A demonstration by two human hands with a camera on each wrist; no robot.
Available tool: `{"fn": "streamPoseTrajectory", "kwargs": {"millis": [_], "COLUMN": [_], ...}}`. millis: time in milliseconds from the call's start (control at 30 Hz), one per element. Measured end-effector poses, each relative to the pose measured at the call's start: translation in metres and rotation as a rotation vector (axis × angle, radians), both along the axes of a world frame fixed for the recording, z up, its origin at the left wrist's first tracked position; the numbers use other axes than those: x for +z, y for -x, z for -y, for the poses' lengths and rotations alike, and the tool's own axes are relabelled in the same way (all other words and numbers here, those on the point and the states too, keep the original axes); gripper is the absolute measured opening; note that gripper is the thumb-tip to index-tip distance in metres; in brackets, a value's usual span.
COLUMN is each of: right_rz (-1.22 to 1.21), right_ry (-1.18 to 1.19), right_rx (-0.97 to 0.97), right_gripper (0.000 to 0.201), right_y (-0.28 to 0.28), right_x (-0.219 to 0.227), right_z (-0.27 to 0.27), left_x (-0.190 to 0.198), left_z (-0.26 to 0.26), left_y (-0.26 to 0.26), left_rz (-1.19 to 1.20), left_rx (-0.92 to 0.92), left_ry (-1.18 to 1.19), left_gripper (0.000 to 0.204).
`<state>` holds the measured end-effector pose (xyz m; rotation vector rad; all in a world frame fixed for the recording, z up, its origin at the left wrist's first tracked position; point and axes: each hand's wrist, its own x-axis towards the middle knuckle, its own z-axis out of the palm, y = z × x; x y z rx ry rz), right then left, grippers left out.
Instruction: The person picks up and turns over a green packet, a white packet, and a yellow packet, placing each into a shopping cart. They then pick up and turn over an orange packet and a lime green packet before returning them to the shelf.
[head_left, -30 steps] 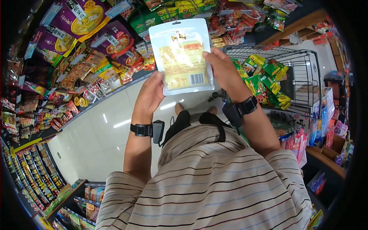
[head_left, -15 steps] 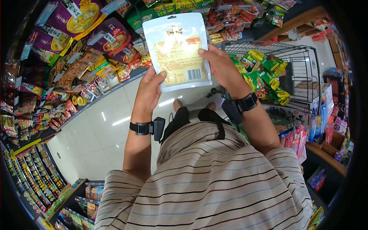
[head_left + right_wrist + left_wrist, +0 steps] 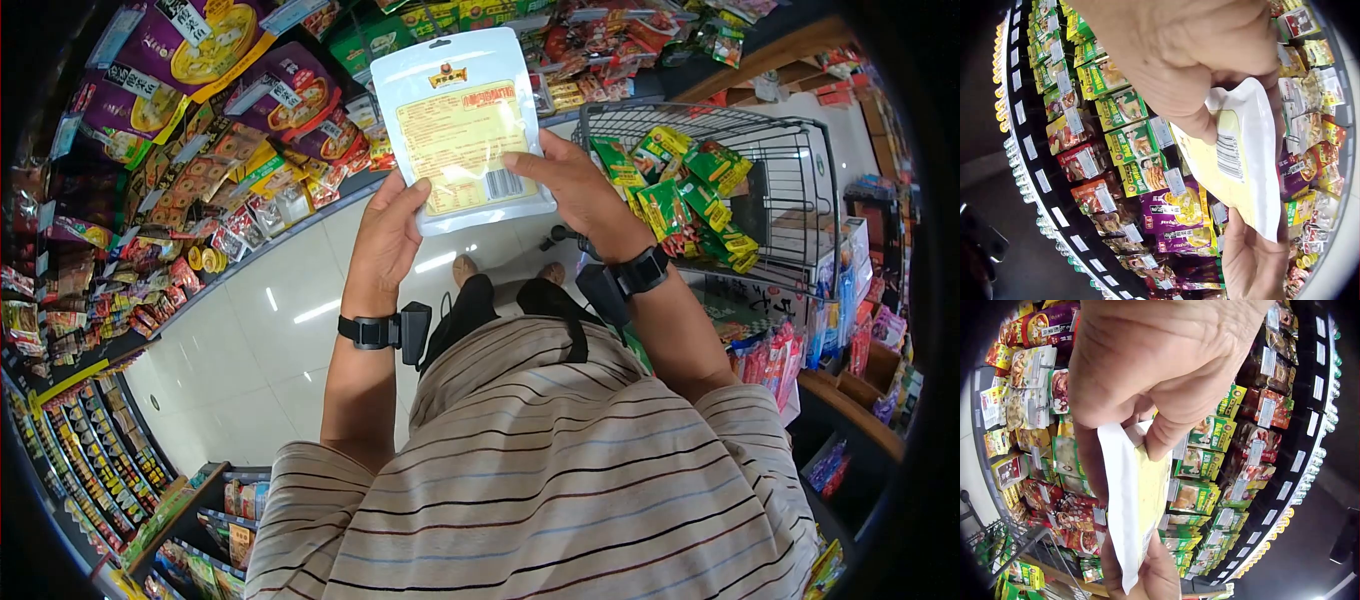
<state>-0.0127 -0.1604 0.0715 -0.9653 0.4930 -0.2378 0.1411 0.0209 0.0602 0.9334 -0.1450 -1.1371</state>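
Note:
A white foil food pouch [image 3: 460,130] with a yellow text panel, red print and a barcode is held up in both hands, its printed back toward the head camera. My left hand [image 3: 388,235] pinches its lower left edge, thumb on the front and fingers behind. My right hand [image 3: 590,190] grips the right edge, its thumb lying beside the barcode. In the left wrist view the pouch [image 3: 1132,500] shows edge-on between both hands. The right wrist view shows the barcode [image 3: 1230,156] close to the right thumb.
A wire shopping cart [image 3: 790,190] stands at the right with several green and yellow packets [image 3: 690,200] in it. Shelves of hanging packets, including purple pouches [image 3: 190,50], run along the front and left. Pale floor tiles [image 3: 250,330] lie below.
The pouch has moved slightly left and its top has tilted, so glare has left its print. The left thumb has come onto its front, and the right thumb has slid lower toward the barcode.

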Motion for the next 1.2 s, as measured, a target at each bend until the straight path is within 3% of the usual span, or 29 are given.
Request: {"fn": "streamPoseTrajectory", "kwargs": {"millis": [500, 1067, 1200], "right_rz": [-0.074, -0.245, -0.292], "right_ry": [-0.035, -0.379, -0.313], "right_rx": [-0.002, -0.015, 0.03], "right_gripper": [0.04, 0.041, 0.041], "right_y": [0.004, 0.031, 0.032], "right_x": [-0.015, -0.127, -0.12], "right_z": [0.0, -0.015, -0.015], "left_x": [-0.002, -0.069, -0.086], "left_z": [-0.002, -0.009, -0.011], "left_y": [0.006, 0.018, 0.018], "left_rz": [0.132, 0.039, 0.056], "left_rx": [-0.125, -0.205, -0.21], "left_ry": [-0.123, -0.473, -0.457], "left_gripper": [0.049, 0.047, 0.047]}}
